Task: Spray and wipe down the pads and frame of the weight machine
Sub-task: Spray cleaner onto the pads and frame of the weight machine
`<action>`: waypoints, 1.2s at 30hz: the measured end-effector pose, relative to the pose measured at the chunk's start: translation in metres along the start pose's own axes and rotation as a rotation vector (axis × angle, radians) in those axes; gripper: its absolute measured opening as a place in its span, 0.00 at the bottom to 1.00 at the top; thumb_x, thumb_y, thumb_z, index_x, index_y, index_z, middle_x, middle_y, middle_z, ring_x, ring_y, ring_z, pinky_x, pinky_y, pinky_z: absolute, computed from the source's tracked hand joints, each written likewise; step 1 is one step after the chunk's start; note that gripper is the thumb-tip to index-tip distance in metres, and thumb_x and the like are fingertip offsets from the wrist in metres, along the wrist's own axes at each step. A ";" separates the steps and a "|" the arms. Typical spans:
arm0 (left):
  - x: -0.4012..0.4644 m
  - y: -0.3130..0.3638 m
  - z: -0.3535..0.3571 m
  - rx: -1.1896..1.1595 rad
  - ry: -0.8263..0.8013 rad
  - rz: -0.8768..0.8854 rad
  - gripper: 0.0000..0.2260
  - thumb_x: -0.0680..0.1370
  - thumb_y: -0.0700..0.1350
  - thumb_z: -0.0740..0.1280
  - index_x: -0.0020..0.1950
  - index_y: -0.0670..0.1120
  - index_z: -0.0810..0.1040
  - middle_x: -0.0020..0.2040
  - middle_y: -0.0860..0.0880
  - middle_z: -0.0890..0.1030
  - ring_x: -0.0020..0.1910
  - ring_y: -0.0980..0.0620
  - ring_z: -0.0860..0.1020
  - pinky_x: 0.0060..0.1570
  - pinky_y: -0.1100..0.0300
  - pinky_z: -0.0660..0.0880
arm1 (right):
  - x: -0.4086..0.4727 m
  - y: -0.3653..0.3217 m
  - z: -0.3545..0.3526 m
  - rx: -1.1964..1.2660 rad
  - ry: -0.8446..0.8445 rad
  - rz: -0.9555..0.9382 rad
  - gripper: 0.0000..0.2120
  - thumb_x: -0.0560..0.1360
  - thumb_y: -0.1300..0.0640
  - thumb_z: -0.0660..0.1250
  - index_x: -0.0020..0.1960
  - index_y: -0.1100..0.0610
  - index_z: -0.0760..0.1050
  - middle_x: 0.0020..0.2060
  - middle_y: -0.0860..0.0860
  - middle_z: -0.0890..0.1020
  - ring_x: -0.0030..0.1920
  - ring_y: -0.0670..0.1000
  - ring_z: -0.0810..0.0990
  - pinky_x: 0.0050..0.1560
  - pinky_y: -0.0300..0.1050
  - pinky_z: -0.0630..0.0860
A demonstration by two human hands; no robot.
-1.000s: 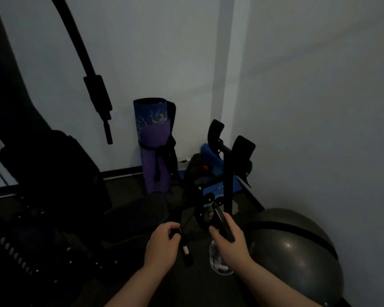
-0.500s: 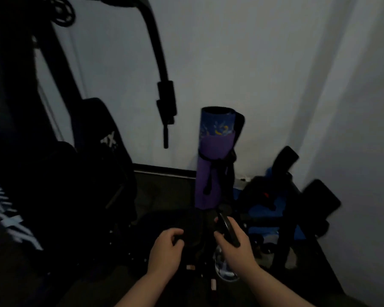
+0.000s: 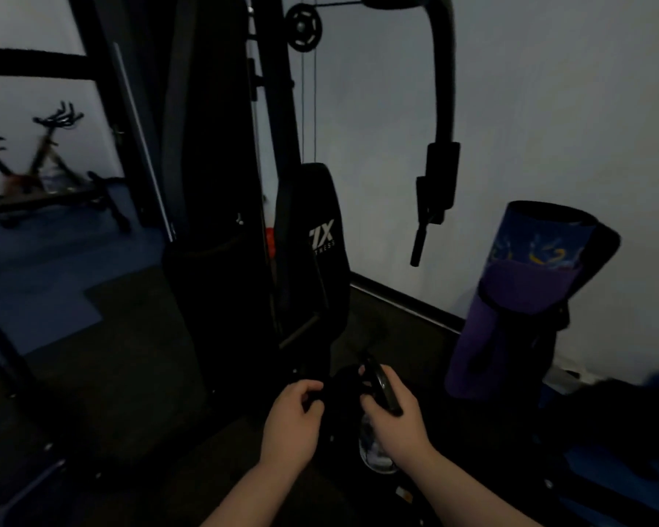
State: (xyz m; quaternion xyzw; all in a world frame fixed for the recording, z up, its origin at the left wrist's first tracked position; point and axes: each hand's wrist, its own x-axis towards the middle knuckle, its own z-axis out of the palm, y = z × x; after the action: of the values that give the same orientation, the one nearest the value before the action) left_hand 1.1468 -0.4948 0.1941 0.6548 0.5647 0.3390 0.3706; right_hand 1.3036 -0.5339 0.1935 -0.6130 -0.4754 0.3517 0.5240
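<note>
Head view, dim light. The right hand [image 3: 394, 420] grips a spray bottle [image 3: 375, 452], fingers clamped round its dark trigger head; the left hand [image 3: 292, 424] pinches a dark cloth [image 3: 339, 393], barely distinguishable from the shadow behind it. The weight machine [image 3: 221, 184] stands directly ahead, its upright back pad [image 3: 311, 241] just above the hands. For the spraying step, the nozzle should likely be raised square to the pad and misted lightly, with the cloth kept ready beside it to catch runs.
</note>
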 end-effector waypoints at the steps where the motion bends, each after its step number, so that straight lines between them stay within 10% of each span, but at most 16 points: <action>1: 0.005 0.000 0.000 -0.006 0.009 0.013 0.11 0.78 0.42 0.64 0.58 0.54 0.76 0.57 0.56 0.75 0.59 0.57 0.73 0.61 0.63 0.68 | 0.007 0.000 0.003 0.001 -0.026 -0.007 0.16 0.76 0.66 0.66 0.56 0.46 0.77 0.46 0.43 0.84 0.48 0.39 0.82 0.46 0.33 0.74; 36: 0.056 0.024 0.060 0.006 0.465 -0.212 0.12 0.78 0.41 0.65 0.60 0.52 0.77 0.58 0.55 0.75 0.60 0.57 0.73 0.62 0.60 0.70 | 0.132 0.034 -0.029 0.068 -0.539 -0.061 0.03 0.76 0.54 0.69 0.44 0.51 0.80 0.38 0.46 0.83 0.41 0.42 0.82 0.44 0.35 0.75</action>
State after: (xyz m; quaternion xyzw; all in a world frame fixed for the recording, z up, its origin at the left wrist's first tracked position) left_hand 1.2178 -0.4476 0.1862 0.4973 0.7014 0.4381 0.2624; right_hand 1.3776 -0.4172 0.1754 -0.4647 -0.6041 0.5019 0.4090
